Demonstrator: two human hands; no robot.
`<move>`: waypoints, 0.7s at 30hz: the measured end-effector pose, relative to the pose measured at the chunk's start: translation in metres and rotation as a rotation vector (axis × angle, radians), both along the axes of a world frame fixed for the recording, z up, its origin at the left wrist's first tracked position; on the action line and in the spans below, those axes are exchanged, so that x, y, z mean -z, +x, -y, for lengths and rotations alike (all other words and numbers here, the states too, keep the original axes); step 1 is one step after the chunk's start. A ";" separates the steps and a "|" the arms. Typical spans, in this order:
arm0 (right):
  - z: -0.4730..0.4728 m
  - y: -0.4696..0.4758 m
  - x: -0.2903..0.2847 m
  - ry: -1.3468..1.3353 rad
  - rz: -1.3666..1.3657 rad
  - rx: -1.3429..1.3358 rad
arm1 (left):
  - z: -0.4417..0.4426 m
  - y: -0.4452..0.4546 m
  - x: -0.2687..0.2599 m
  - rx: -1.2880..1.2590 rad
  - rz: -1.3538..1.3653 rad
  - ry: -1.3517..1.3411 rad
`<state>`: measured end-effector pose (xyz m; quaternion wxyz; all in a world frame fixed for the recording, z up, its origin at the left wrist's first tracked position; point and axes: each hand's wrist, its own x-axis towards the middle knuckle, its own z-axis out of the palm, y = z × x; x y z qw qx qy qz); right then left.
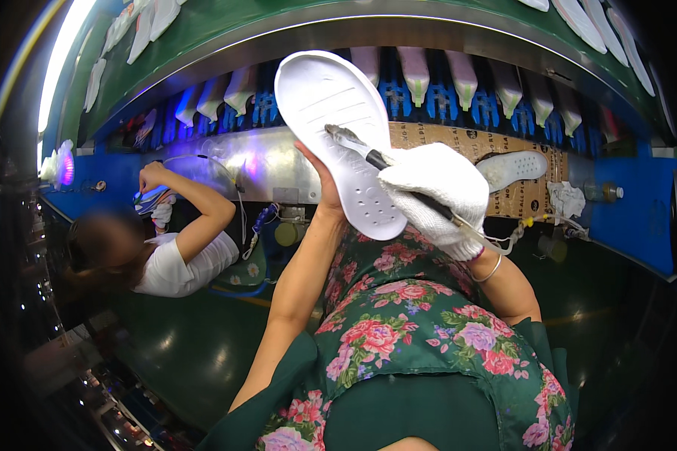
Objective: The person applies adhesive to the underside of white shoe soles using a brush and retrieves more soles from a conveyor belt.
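A white shoe sole (pixel 338 129) is held up in front of me, its ridged and dimpled inner face towards me. My bare left hand (pixel 322 179) grips it from behind at its left edge. In a white knitted glove, my right hand (pixel 443 189) is closed around a brush (pixel 350 139) with a black handle and a clear tube at its rear. The bristles touch, or are just over, the middle of the sole. Behind the glove another pale sole (pixel 516 168) lies on printed brown cardboard (pixel 414 135).
White soles (pixel 581 25) lie on the green upper belt (pixel 231 34). Below it, shoe uppers on lasts (pixel 414 73) stand in blue holders. At right are a crumpled white cloth (pixel 566 199) and a bottle (pixel 601 191). A co-worker (pixel 186 242) is at the left.
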<state>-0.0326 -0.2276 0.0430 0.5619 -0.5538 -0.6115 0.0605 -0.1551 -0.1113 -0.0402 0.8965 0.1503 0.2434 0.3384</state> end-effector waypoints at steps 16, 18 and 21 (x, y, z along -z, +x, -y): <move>0.015 -0.024 0.016 -0.007 0.035 -0.215 | -0.034 -0.006 0.006 0.397 0.603 -0.004; 0.013 -0.017 0.015 -0.022 0.047 -0.207 | -0.036 -0.004 0.001 0.337 0.556 0.034; 0.003 -0.026 0.031 0.045 0.223 -0.037 | -0.043 -0.003 0.007 0.377 0.567 0.047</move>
